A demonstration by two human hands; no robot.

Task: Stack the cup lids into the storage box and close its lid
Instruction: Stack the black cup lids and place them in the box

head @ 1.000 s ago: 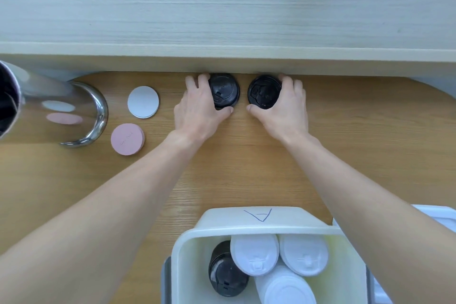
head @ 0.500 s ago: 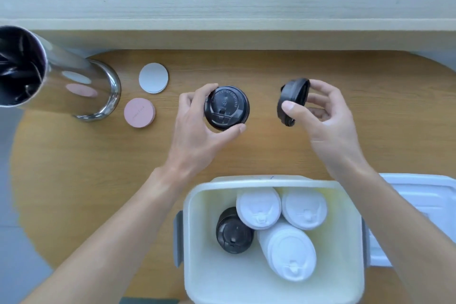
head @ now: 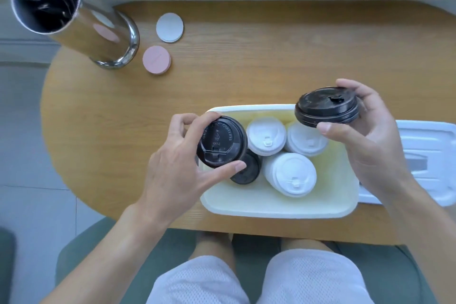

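My left hand [head: 177, 173] grips a black cup lid [head: 221, 145] over the left rim of the open white storage box [head: 278, 207]. A second black lid [head: 326, 107], which looks like a small stack, sits in my right hand [head: 370, 140] above the box's far right corner. Inside the box stand three stacks of white lids [head: 290, 173] and a stack of black lids [head: 248, 171], partly hidden under the left-hand lid. The box's white cover [head: 424, 155] lies on the table to the right of the box.
A tall shiny metal cylinder [head: 98, 32] with dark sticks stands at the far left of the wooden table [head: 246, 61]. A white disc [head: 169, 27] and a pink disc [head: 156, 59] lie beside it. My knees and a green seat show below the table edge.
Both hands lifted a black lid each from the far table edge and carried them toward me. They now hover over the box; my view has tilted down.
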